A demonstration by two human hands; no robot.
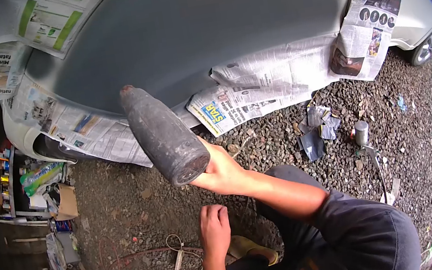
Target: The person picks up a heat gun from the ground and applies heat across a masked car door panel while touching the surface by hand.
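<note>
My right hand (pixel 224 170) is wrapped round the handle of a worn, dark grey heat gun (pixel 163 134). The handle is mostly hidden behind the gun's body. Its narrow, rusty-looking nozzle points at the lower part of a car panel (pixel 199 25) coated in dull grey, and the round back end faces me. I cannot tell whether the nozzle touches the panel. Newspaper sheets (pixel 280 78) cover the car along the panel's lower edge and at both sides. Lower down, my left hand (pixel 215 225) hangs with its fingers curled in and nothing visible in them.
On the gravel to the right lie a spray gun (pixel 362 134) with a hose and some dark sandpaper-like scraps (pixel 319 131). A pale cord with a white socket (pixel 178 259) runs near my shoe (pixel 252 249). Crates and a cardboard box (pixel 65 202) stand at the left.
</note>
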